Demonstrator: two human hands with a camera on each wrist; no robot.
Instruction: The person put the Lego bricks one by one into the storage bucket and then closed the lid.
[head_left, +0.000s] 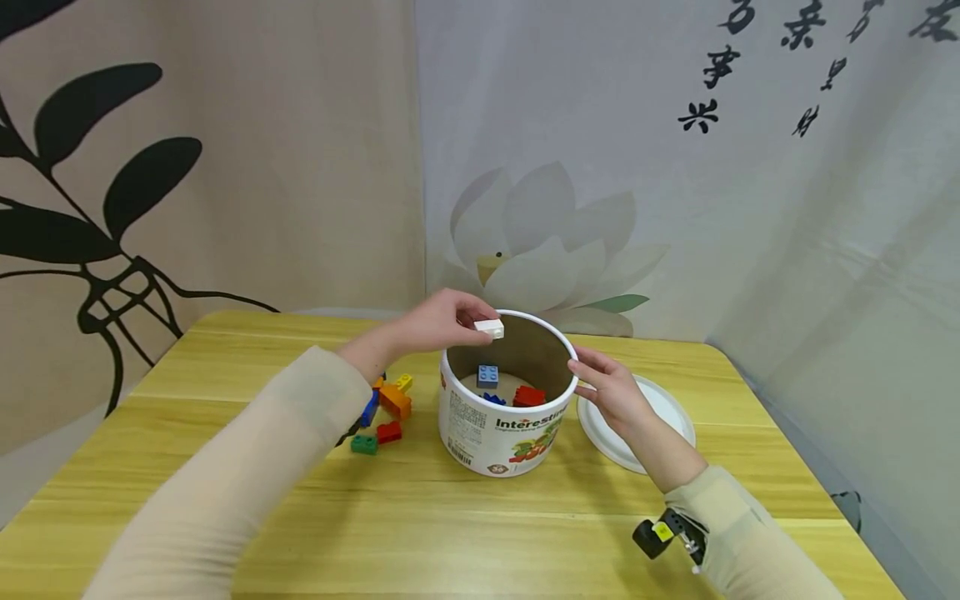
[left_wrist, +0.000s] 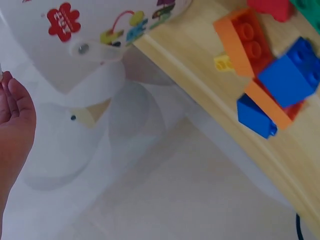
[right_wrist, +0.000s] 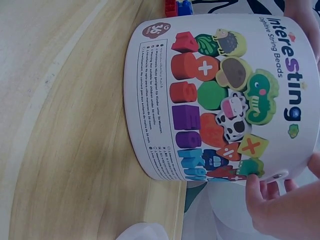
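Beneath the left hand (head_left: pixel 452 320), which pinches a white block (head_left: pixel 491 328), lies the open bucket (head_left: pixel 483 450), mostly to its right; the right hand (head_left: pixel 617 393), opposite, grips the bucket's rim.

I see plain white on the held brick (head_left: pixel 489 330) and on the bucket (head_left: pixel 467 429), which carries dark lettering and many-coloured pictures (I spot a black-and-white cow (right_wrist: pixel 233 117) among them). Inside I get a pale blue brick (head_left: pixel 487 377) and a red brick (head_left: pixel 529 396); the loose bricks (head_left: pixel 395 402) show orange, yellow, blue, red and green. The lid (head_left: pixel 672 402) is white, the table (head_left: pixel 450 533) yellow and wood-grained.
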